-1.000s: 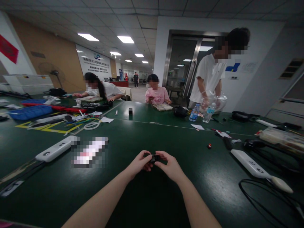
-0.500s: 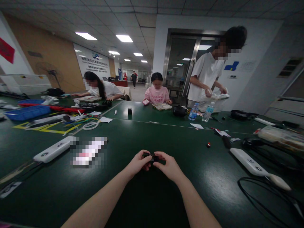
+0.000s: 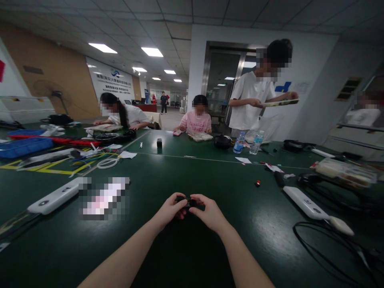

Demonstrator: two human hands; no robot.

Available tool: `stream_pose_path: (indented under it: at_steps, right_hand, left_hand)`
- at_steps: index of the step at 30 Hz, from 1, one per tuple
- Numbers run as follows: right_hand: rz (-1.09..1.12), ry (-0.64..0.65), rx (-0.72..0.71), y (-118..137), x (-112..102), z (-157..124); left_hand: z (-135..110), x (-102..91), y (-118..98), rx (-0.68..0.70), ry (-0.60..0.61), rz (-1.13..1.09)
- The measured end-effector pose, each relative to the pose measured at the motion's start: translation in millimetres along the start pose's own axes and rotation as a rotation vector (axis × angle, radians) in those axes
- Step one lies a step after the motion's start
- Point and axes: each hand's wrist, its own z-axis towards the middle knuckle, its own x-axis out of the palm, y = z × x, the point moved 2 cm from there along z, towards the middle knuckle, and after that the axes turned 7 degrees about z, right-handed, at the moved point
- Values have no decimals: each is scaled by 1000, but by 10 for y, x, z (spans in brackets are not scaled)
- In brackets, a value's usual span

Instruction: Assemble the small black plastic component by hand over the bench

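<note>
Both my hands meet over the near middle of the dark green table [image 3: 144, 240], around a small black object [image 3: 189, 202]. Its kind is hard to make out, as fingers cover much of it. My left hand [image 3: 171, 208] grips its left side, thumb on top and fingers curled beneath. From the right, my right hand [image 3: 207, 209] holds the other side between thumb and fingers. A small red and black item [image 3: 257, 183] lies to the right, beyond my right hand. Farther off stands a small black box [image 3: 159, 143].
White power strips lie left [image 3: 57, 197] and right [image 3: 304, 202], the right one by black cables [image 3: 300, 236]. A blurred-out flat item [image 3: 105, 198] is left of my hands. Two water bottles [image 3: 239, 143] stand beyond, near a standing person [image 3: 252, 96]. Blue trays [image 3: 27, 148] sit far left.
The view has shifted slightly to the right. My hands keep their hold on the black object. The standing person across the table now holds up a flat item.
</note>
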Motion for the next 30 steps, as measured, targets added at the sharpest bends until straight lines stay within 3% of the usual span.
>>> stream_pose_path:
  at_steps: [23, 30]
  right_hand:
    - [44, -29, -34, -51, 2, 13]
    - [63, -89, -63, -83, -31, 42]
  left_hand:
    - [17, 8, 20, -7, 23, -42]
    - [-95, -27, -110, 83, 125, -75]
